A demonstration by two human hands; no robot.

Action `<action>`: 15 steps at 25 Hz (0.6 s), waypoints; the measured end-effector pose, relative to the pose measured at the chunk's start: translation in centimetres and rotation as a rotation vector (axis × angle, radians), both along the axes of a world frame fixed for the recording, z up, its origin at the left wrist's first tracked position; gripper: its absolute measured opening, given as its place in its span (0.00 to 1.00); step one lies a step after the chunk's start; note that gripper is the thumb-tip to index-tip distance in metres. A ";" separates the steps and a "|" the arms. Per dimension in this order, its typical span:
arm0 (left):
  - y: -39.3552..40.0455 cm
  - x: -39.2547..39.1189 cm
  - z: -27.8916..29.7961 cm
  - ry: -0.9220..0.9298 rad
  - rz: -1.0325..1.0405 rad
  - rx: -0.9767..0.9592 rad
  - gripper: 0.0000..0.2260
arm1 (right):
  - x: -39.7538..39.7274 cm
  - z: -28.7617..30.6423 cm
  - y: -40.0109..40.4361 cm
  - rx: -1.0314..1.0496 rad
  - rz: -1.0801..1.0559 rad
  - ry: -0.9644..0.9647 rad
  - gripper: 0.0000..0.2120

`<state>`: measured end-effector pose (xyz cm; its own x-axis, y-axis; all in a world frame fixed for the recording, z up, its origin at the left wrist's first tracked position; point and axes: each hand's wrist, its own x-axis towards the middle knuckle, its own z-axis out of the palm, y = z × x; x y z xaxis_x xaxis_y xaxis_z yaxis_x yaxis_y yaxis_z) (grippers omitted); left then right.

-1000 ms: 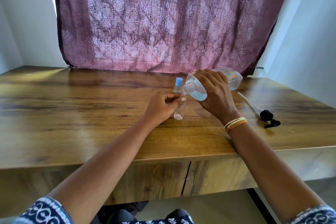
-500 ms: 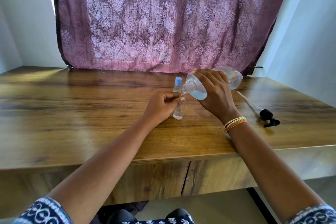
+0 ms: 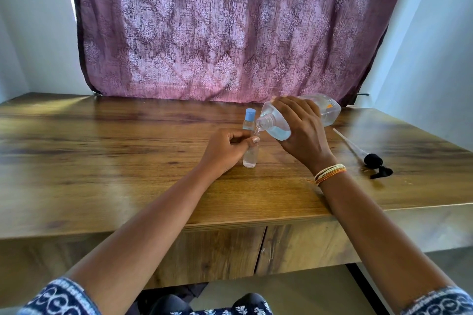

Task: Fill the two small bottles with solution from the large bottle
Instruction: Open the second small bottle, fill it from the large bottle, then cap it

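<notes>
My left hand (image 3: 226,151) grips a small clear bottle (image 3: 250,157) that stands upright and uncapped on the wooden table (image 3: 115,161). My right hand (image 3: 302,133) holds the large clear bottle (image 3: 330,110) tipped on its side, its open neck just over the small bottle's mouth. Pale blue solution pools near the large bottle's neck. A second small bottle (image 3: 249,120) with a blue cap stands right behind the first.
The black pump head with its long tube (image 3: 372,161) lies on the table to the right of my right hand. A mauve patterned curtain (image 3: 230,28) hangs behind the table, with white walls on both sides. Drawer fronts show under the table's front edge.
Nothing has visibly changed; both hands keep their hold and the large bottle stays tipped over the small one.
</notes>
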<state>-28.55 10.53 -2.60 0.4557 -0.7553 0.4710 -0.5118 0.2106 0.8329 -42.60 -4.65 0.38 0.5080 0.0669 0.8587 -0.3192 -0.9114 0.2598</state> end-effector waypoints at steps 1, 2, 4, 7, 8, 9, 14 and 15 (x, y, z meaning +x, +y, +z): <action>0.0 0.0 0.0 0.001 0.001 -0.002 0.09 | 0.0 0.0 0.0 -0.001 0.000 0.000 0.23; 0.0 0.0 0.0 0.001 0.003 -0.004 0.09 | 0.0 0.0 0.0 -0.001 0.000 0.000 0.23; -0.1 0.1 0.0 -0.001 0.003 0.000 0.10 | 0.0 0.0 0.0 -0.002 -0.001 -0.001 0.24; -0.1 0.1 -0.1 0.000 0.004 0.005 0.10 | 0.0 0.0 0.1 -0.010 0.001 -0.004 0.23; -0.1 0.1 -0.1 0.000 0.005 0.005 0.09 | 0.0 0.0 0.1 -0.009 0.002 -0.005 0.23; -0.1 0.1 0.0 0.000 0.005 0.005 0.09 | 0.0 0.0 0.1 -0.007 0.004 -0.007 0.23; 0.0 0.0 0.0 0.005 0.005 0.006 0.09 | 0.1 0.0 0.0 0.001 0.001 -0.002 0.23; 0.0 0.0 0.0 0.006 0.003 0.006 0.09 | 0.1 -0.1 0.1 0.000 0.001 0.000 0.23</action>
<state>-28.51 10.54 -2.62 0.4611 -0.7567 0.4635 -0.5075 0.2036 0.8372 -42.51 -4.60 0.32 0.5077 0.0673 0.8589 -0.3182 -0.9118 0.2596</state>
